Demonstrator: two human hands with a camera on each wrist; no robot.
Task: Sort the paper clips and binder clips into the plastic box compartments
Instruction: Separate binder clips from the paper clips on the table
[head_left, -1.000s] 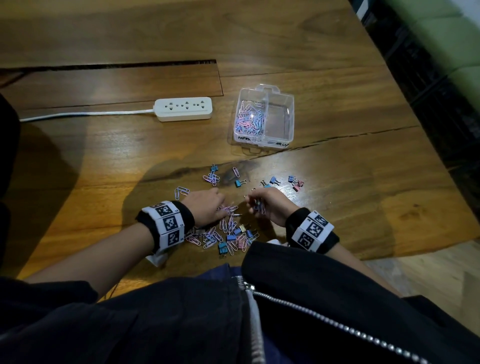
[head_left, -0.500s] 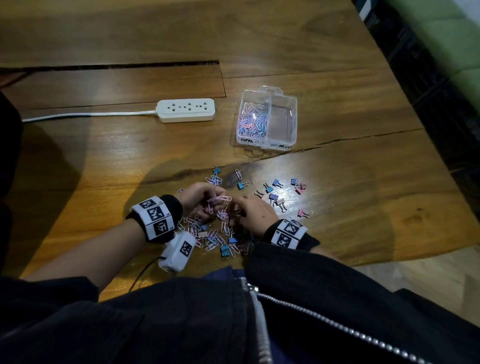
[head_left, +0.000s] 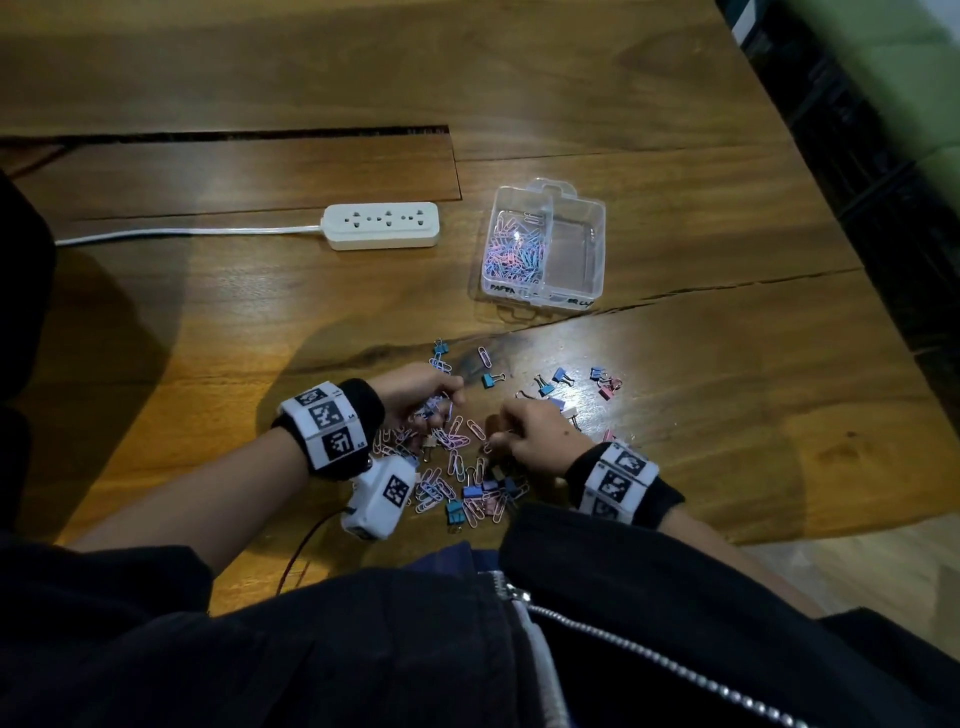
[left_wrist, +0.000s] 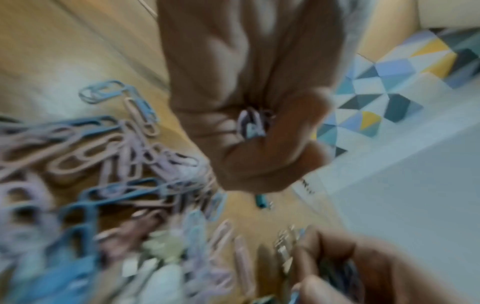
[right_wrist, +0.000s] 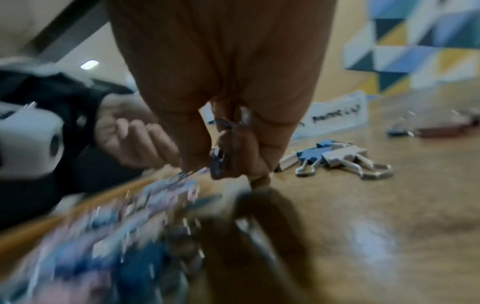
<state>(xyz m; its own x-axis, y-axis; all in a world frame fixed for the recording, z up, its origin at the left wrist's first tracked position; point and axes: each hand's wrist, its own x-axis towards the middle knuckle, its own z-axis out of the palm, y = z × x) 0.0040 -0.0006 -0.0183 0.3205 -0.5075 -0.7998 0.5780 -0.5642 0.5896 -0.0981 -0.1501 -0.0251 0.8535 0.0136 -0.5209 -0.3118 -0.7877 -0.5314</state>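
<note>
A pile of pink, purple and blue paper clips (head_left: 457, 478) mixed with small binder clips (head_left: 456, 512) lies on the wooden table near its front edge. My left hand (head_left: 423, 397) sits at the pile's far left, fingers curled round several paper clips (left_wrist: 250, 125). My right hand (head_left: 530, 428) is at the pile's right side and pinches a few clips (right_wrist: 219, 162), blurred in the right wrist view. The clear plastic box (head_left: 597, 228) stands further back; its left compartment holds paper clips (head_left: 514, 252), its right compartment looks empty.
A white power strip (head_left: 382, 226) with its cable lies left of the box. More binder clips (head_left: 558, 382) are scattered between the pile and the box. The table's right edge (head_left: 779, 130) borders a dark gap. A crack runs across the wood below the box.
The left hand has lifted slightly away from the table with paper clips gathered in it. The right hand has stayed at the pile's right side, picking up clips.
</note>
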